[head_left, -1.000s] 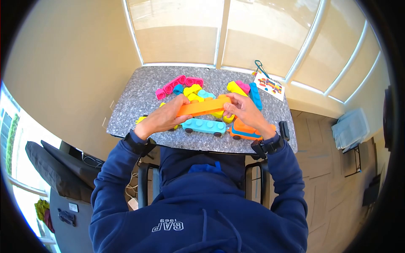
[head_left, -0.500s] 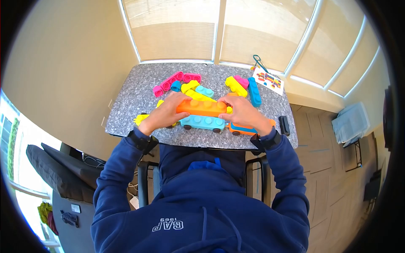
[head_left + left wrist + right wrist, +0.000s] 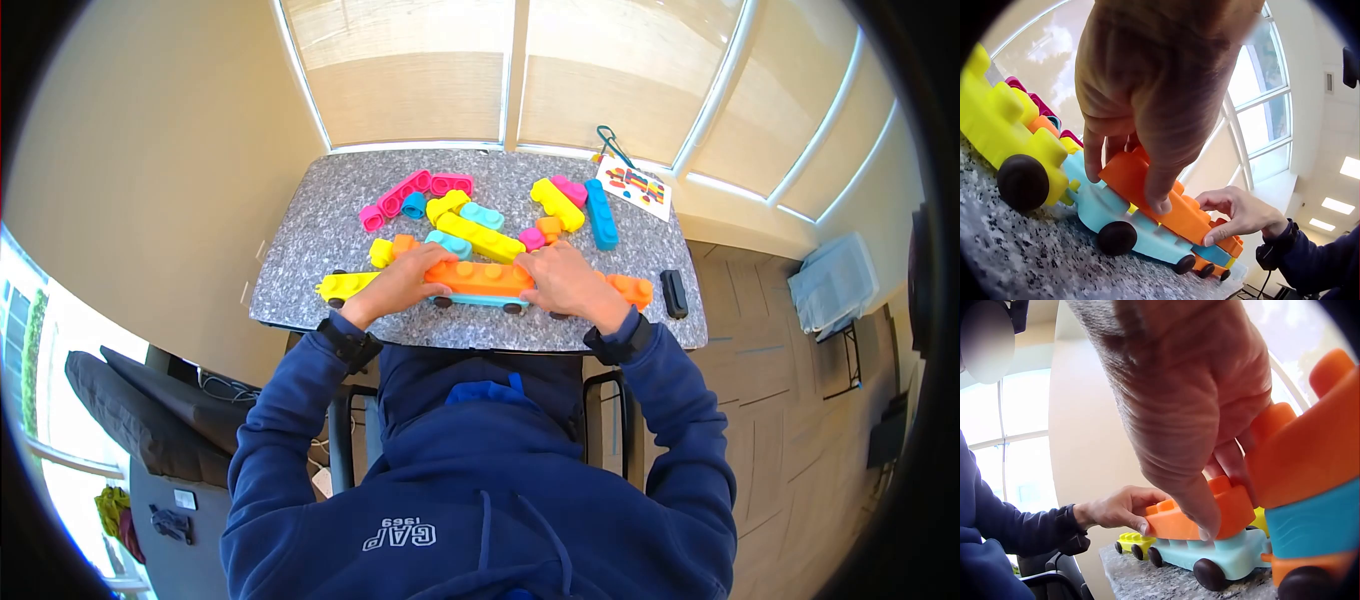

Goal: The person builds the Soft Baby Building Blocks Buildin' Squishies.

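Both hands grip a long orange building block (image 3: pixel 480 278) by its ends, the left hand (image 3: pixel 402 284) at one end and the right hand (image 3: pixel 570 282) at the other. Thumbs press its near side while the other fingers reach round the far side. Under it stands a light blue wheeled toy train car (image 3: pixel 1100 206), whose studs still show below the block's lower edge in both wrist views. A yellow wheeled car (image 3: pixel 1007 125) is coupled on the left. On the right is an orange and blue train car (image 3: pixel 1313 522) topped with an orange block, partly hidden by the right hand.
Loose yellow (image 3: pixel 480 238), pink (image 3: pixel 405 192) and blue blocks (image 3: pixel 602 215) lie behind the train on the speckled grey table (image 3: pixel 300 235). A picture card (image 3: pixel 635 188) is at the back right corner, and a black object (image 3: pixel 675 294) lies near the right edge.
Both hands have lowered the orange block from above the table onto the light blue car, levelling it on the way. Loose blocks behind it have come into view.
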A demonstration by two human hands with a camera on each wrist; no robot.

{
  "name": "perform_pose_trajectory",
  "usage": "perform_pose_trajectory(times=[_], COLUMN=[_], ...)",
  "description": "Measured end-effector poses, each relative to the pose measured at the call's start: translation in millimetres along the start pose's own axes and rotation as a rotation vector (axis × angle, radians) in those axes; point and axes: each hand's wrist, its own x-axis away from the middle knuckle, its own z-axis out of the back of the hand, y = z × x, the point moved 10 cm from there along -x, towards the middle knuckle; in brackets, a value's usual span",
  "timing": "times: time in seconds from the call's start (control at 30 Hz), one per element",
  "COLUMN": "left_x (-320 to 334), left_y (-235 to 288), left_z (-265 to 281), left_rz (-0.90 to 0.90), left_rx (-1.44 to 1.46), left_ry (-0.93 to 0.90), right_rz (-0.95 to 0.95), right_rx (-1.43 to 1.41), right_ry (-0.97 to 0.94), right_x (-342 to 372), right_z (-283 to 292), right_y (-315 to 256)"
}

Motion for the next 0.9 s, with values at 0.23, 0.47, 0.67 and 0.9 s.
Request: perform_pose_trajectory(times=[0.23,0.47,0.67,0.9], left_x=[2,4,4,-13], left_y=[3,-11,-8,-28], left_z=[-1,-6,-8,50], left_rz=[0.003,0.064,0.063,0.044], left_rx=[0.038,0.082,0.042,0.017], left_ry=[0.002,-0.002,0.008,0.172], right_rz=[0.016,-0.005,0.022,0.018], right_rx=[0.039,0.001,-0.009,-0.003], right_ry=[0.062,0.054,0.078,0.079], right_x=[2,3,3,4], right_z=[-5,-8,-12,-16], right_y=[-3,-2,-5,-2])
